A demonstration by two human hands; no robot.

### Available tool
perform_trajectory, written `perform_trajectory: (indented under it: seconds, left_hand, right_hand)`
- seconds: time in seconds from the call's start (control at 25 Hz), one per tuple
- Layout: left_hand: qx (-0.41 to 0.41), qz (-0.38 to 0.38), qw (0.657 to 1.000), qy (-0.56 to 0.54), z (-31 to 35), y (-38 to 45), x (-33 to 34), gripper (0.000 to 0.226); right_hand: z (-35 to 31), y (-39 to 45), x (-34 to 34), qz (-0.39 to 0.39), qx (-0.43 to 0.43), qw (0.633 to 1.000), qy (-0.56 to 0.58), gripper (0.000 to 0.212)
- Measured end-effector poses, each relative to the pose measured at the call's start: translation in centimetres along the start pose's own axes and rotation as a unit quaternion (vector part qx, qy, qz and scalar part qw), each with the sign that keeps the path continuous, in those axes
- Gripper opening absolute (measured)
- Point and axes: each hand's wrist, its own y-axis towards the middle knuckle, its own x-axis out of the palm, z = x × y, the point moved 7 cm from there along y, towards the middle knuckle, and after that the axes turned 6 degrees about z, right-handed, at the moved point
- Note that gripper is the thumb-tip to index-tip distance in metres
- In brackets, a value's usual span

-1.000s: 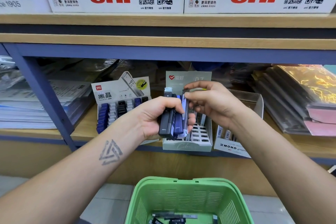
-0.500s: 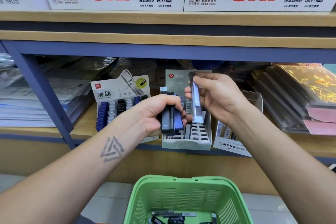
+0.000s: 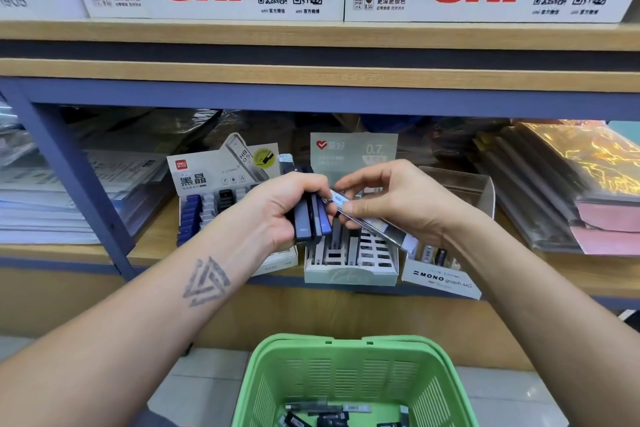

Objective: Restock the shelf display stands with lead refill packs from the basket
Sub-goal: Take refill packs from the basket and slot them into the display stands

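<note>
One pack in transit: a single slim lead refill pack (image 3: 360, 218) was pinched between the thumb and fingertips of the right hand (image 3: 401, 204), held clear of the shelf.
Long axis of that pack: it ran on a slant, upper end near the left hand's knuckles, lower end down and to the right, over the front of the 0.7 display stand (image 3: 349, 260).
Left hand: the left hand (image 3: 277, 208) was curled round a bundle of dark and blue packs (image 3: 311, 220), standing roughly upright in the fist.
Relation of pack to stand: the slots lay directly below and slightly behind the pinched pack; the right hand was the nearer one to them, and the left hand sat just beside, over the stand's left edge.
Judgement on next move: the pack would likely need tipping toward upright to line up with a slot; which slot suited it could not be told.
Neighbouring stands: the HB 0.5 stand (image 3: 221, 184) stood to the left, the MONO box (image 3: 443, 282) to the right.
Remaining stock: the green basket (image 3: 353, 374) sat below the shelf, with several packs lying on its floor.
</note>
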Motion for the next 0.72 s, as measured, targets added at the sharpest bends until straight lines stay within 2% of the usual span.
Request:
perform_trajectory:
  seconds: [0.16, 0.28, 0.4, 0.52, 0.64, 0.72]
  left_hand:
    - [0.021, 0.038, 0.998, -0.045, 1.0, 0.7, -0.9, 0.010]
    - [0.027, 0.060, 0.995, -0.075, 1.2, 1.0, -1.4, 0.011]
    - [0.010, 0.021, 0.994, -0.104, 0.7, 0.5, 0.0, 0.013]
    - [-0.003, 0.001, 0.994, -0.112, 0.3, 0.5, 1.1, 0.014]
    - [-0.006, -0.009, 0.996, -0.085, 0.0, 0.6, 1.7, 0.014]
    - [-0.007, -0.010, 0.997, -0.078, -0.3, 0.7, 2.0, 0.014]
  right_hand:
    - [0.7, 0.0, -1.0, -0.002, 0.031, 1.000, -0.002, 0.031]
    - [1.6, 0.5, -3.5, 0.098, 0.047, 0.986, 0.128, 0.020]
    - [2.4, 1.0, -6.3, 0.169, 0.028, 0.954, 0.245, 0.020]
    - [2.7, 0.8, -8.5, 0.198, -0.001, 0.953, 0.229, 0.019]
    - [3.3, 0.3, -9.5, 0.202, 0.006, 0.958, 0.206, 0.015]
    - [3.4, 0.1, -9.8, 0.193, -0.013, 0.974, 0.120, 0.025]
